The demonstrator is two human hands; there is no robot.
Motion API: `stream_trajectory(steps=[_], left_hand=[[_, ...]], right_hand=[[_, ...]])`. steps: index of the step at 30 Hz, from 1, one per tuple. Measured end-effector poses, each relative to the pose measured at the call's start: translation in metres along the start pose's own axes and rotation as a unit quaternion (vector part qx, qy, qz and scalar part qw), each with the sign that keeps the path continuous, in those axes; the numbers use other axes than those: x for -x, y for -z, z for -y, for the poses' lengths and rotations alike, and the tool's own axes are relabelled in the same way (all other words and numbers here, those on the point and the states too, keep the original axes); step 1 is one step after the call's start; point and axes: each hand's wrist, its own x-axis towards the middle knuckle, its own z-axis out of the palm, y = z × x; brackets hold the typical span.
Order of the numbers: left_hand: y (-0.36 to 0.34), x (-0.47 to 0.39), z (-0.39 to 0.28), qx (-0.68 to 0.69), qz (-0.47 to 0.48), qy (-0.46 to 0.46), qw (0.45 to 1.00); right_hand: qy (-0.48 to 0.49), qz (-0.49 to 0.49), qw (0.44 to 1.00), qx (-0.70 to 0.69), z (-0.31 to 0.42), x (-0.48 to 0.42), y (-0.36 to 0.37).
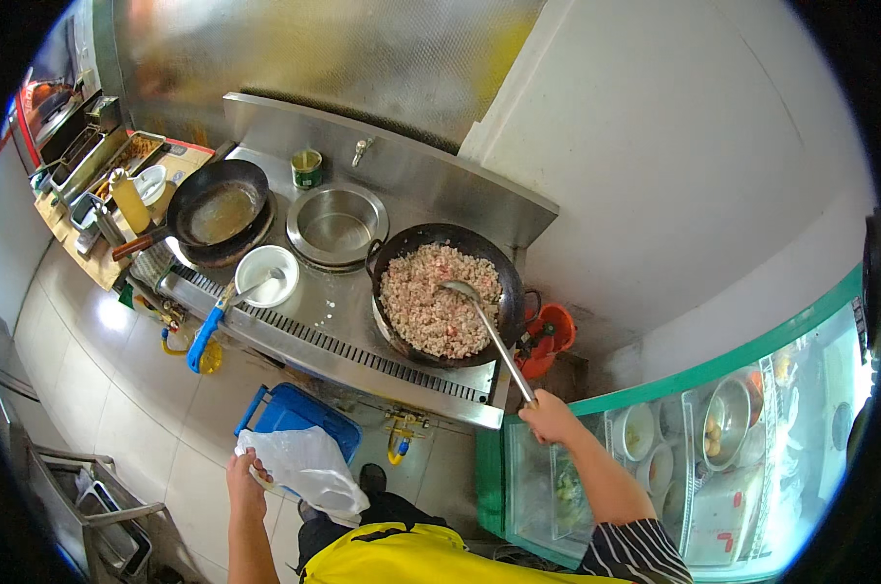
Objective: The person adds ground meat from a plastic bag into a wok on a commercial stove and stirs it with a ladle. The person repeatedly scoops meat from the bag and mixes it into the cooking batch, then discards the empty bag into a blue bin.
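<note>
My right hand [548,417] is closed around the handle end of a long metal ladle [500,343]. The ladle's bowl rests in crumbled, pale pinkish minced meat [426,299], which covers much of a large black two-handled wok [510,292] on the steel stove. My left hand [249,474] grips the top of a whitish, translucent plastic bag [305,467] that hangs over the floor, in front of a blue bin [313,412]. What the bag holds cannot be made out.
Left of the wok are a steel pot [338,223], a white bowl [267,274] with a spoon, a blue-handled tool [207,337], a wooden-handled pan [218,204] and a green can [307,171]. An orange bucket [557,328] and a glass-fronted refrigerator [601,496] stand at the right.
</note>
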Motion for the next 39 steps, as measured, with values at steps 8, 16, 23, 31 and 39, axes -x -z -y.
stream_trajectory(steps=[8,16,23,31,39], left_hand=[[0.004,-0.008,-0.021,-0.090,0.067,-0.022,0.993],[0.019,-0.020,-0.025,-0.117,0.111,-0.021,0.987],[0.034,-0.037,-0.032,-0.136,0.153,-0.016,0.979],[0.040,-0.025,-0.053,-0.148,0.208,0.010,0.967],[0.045,-0.047,-0.057,-0.187,0.217,0.013,0.958]], right_hand=[[0.041,-0.079,0.986,-0.143,-0.025,0.037,-0.061],[0.028,-0.076,0.961,-0.263,-0.001,0.064,-0.106],[-0.015,-0.128,0.952,-0.277,-0.015,0.069,-0.149],[-0.019,-0.044,0.917,-0.397,0.002,0.150,-0.198],[-0.016,0.148,0.965,-0.215,-0.037,0.236,-0.267]])
